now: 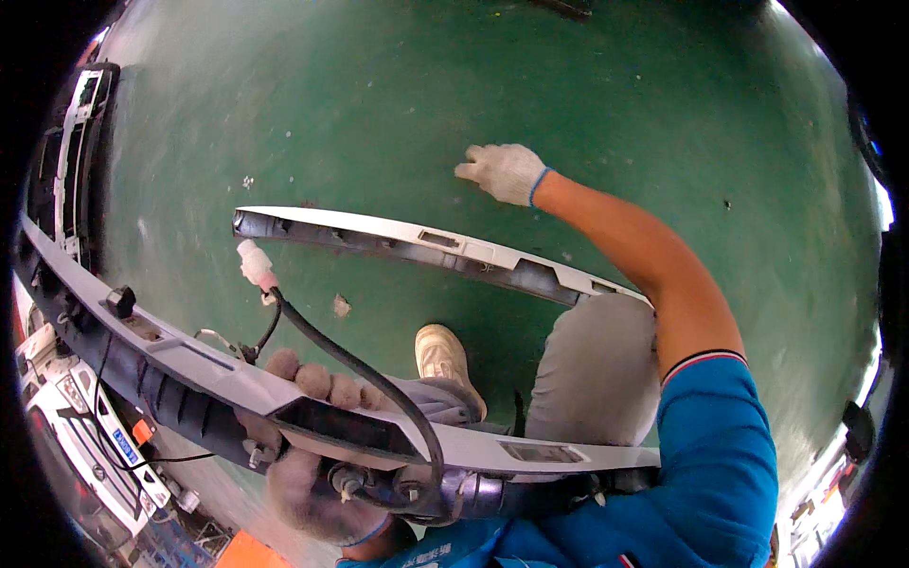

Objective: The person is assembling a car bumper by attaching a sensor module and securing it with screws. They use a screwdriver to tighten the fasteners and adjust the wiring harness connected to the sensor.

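My left hand, in a pale knit glove, grips a long white-and-black vehicle trim panel from below, its fingertips curled over the far edge. This panel slants across the lower part of the view, its right end against my blue sleeve. From it a black cable loops up to a white connector plug. My right hand, gloved too, is stretched out over the floor with nothing visible in it, fingers bent and slightly apart. Between my hands lies a second similar trim panel, its right end partly behind my knee.
Green floor spreads around me. My shoe and bent knee are between the two panels. White and black vehicle parts stand at the far left. A white car model or picture shows at lower left, near an orange object.
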Demonstrator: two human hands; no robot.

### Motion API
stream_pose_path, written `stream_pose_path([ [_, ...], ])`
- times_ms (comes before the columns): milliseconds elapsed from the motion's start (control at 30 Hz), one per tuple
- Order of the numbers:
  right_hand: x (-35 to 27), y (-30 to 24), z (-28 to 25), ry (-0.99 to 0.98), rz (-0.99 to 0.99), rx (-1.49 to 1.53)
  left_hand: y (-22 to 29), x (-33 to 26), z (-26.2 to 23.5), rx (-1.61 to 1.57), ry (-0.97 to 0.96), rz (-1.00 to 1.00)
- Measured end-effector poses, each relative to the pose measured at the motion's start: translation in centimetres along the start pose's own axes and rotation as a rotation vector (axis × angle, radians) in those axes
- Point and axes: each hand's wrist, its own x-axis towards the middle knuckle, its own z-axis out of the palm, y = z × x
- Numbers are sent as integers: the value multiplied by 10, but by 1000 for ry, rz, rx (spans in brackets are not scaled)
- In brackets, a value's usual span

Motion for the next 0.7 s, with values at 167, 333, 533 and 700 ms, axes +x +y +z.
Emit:
stream_pose_path([
  [167,35,9,17,-134,-15,-52,5,-3,-2,6,-5,0],
  [333,15,-3,-5,-231,129,-39,5,-3,-8,-3,-33,-82],
  [533,-31,-20,-103,120,354,509,-4,-3,-7,154,-24,-185],
  [700,-89,-53,-221,422,307,584,-51,17,-25,398,-273,-139],
])
